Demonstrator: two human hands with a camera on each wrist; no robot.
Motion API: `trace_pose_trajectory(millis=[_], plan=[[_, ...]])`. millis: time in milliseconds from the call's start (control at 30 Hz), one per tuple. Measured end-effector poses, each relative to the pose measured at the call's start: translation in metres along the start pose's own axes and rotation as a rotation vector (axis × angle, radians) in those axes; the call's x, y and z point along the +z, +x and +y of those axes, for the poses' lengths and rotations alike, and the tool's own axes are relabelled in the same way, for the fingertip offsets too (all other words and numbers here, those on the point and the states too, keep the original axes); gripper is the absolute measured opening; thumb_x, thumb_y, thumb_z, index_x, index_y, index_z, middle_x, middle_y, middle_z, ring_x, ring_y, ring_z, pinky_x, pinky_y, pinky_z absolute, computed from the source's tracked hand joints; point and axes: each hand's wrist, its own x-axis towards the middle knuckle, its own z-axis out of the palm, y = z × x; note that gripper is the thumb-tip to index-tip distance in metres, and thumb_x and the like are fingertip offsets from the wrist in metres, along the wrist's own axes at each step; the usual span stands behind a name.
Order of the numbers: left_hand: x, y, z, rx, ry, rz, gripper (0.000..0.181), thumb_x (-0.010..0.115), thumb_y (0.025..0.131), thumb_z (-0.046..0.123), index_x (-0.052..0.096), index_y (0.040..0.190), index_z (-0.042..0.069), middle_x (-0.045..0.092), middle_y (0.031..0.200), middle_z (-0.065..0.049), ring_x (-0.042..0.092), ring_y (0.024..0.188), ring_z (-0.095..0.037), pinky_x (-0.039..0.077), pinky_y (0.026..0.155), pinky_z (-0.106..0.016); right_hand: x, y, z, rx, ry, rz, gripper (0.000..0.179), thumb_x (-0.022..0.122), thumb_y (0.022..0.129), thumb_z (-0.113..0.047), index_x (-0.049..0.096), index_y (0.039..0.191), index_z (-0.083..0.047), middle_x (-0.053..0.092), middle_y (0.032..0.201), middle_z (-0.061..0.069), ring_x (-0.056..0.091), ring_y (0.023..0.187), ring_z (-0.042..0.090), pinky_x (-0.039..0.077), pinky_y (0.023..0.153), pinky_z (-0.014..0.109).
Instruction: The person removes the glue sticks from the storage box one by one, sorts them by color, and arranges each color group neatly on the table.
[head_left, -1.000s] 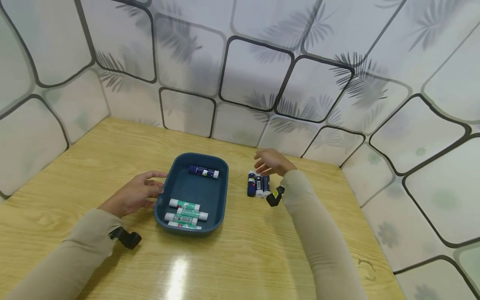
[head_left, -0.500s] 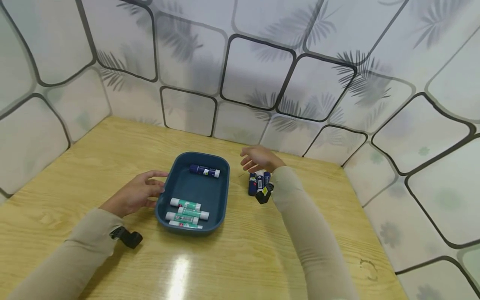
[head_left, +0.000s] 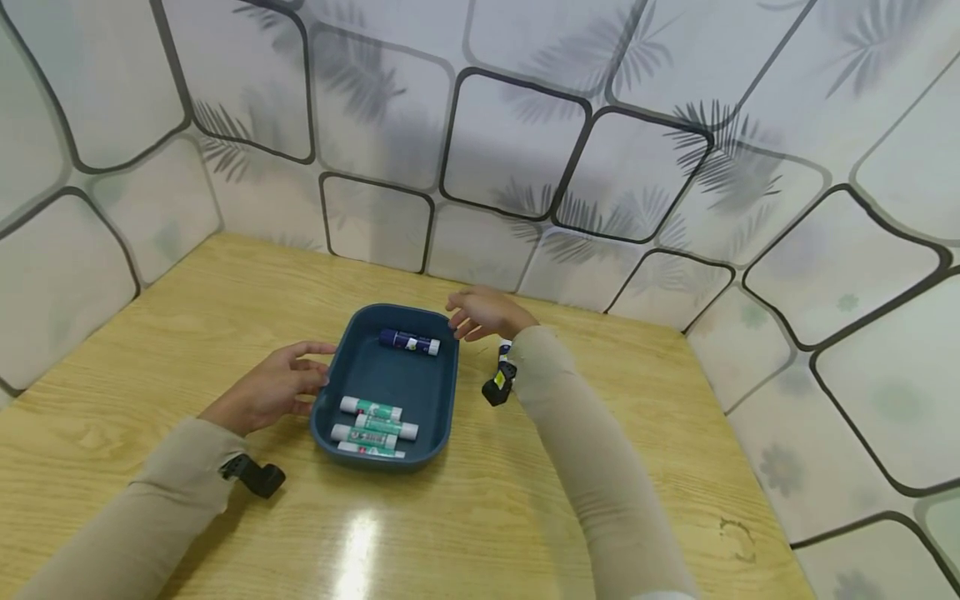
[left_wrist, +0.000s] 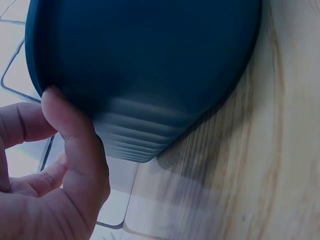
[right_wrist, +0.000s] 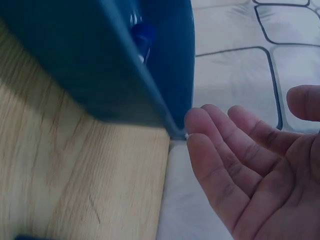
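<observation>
A dark blue plastic bin (head_left: 393, 375) stands on the table. In it lie a navy glue stick (head_left: 410, 342) with a white end, near the back, and several green-and-white glue sticks (head_left: 375, 426) at the front. My left hand (head_left: 277, 387) rests at the bin's left side; in the left wrist view one fingertip (left_wrist: 54, 97) is right at the rim. At the back right corner of the bin is my right hand (head_left: 486, 313), its palm bare and fingers loosely extended. The right wrist view shows its fingertips (right_wrist: 197, 145) right at the rim.
Right of the bin a navy glue stick (head_left: 504, 352) shows partly on the table (head_left: 480, 525); the right sleeve (head_left: 585, 433) covers what lies beside it. Patterned curtain-like walls (head_left: 382, 221) close off the back and sides of the table.
My right hand has moved left from above the navy glue sticks on the table to the bin's back right corner. The left hand stays at the bin's side; the bin's contents look the same.
</observation>
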Motion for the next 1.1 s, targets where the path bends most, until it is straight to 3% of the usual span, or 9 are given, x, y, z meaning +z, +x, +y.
trace_pose_trajectory(millis=[233,600,1100], plan=[[0.000,-0.001,0.001,0.002,-0.002,-0.003,0.051,0.042,0.100,0.002,0.024,0.148,0.000,0.049,0.111,-0.014,0.058,0.086,-0.020,0.053,0.069,-0.036,0.014,0.009,-0.013,-0.002,-0.024,-0.034,0.044,0.036,0.105,-0.034,0.049,0.135,-0.003,0.060,0.114,0.015,0.063,0.099,0.027,0.052,0.085,0.038],[-0.001,0.000,0.000,0.005,-0.003,-0.005,0.053,0.043,0.099,0.002,0.023,0.148,-0.001,0.049,0.110,-0.014,0.057,0.086,-0.020,0.053,0.069,-0.036,0.034,0.024,-0.030,0.068,-0.019,-0.135,0.048,0.035,0.106,-0.033,0.045,0.141,-0.002,0.055,0.130,0.020,0.056,0.117,0.032,0.047,0.094,0.040],[-0.001,-0.002,0.001,0.013,-0.006,-0.007,0.053,0.044,0.099,0.002,0.024,0.148,-0.001,0.048,0.111,-0.016,0.058,0.086,-0.021,0.053,0.069,-0.037,0.056,0.041,-0.030,0.121,0.008,-0.113,0.043,0.039,0.105,-0.031,0.049,0.136,-0.002,0.056,0.128,0.015,0.048,0.126,0.031,0.045,0.097,0.044]])
